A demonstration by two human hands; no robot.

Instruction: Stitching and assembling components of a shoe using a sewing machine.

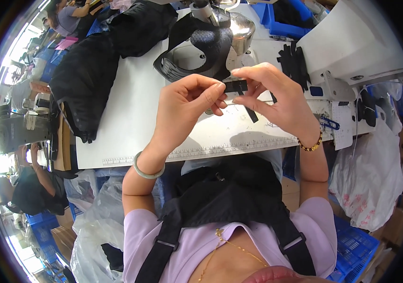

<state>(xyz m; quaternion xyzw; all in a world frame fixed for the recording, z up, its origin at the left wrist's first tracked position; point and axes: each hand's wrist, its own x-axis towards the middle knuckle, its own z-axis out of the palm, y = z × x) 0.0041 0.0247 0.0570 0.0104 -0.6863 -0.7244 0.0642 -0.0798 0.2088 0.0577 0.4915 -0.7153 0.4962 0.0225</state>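
Note:
Between my two hands, above the white table, is a short black strap (236, 86) with what looks like a small flat buckle or loop on it. My left hand (182, 106) pinches its left end between thumb and fingertips. At the other end my right hand (279, 96) curls round it; the index finger and thumb stand apart, while the fingers behind touch the piece. A loose tail of the strap hangs down below the right thumb. Just beyond my hands, a curved black textured piece (213, 42) lies by the machine's metal post (204, 12).
Black fabric (86, 85) covers the table's left side. Several black strips (294, 63) lie at right, near the white machine body (352, 40) and blue-handled snips (328, 122). A ruler scale (201, 154) runs along the front edge. A blue bin (272, 21) stands at the back.

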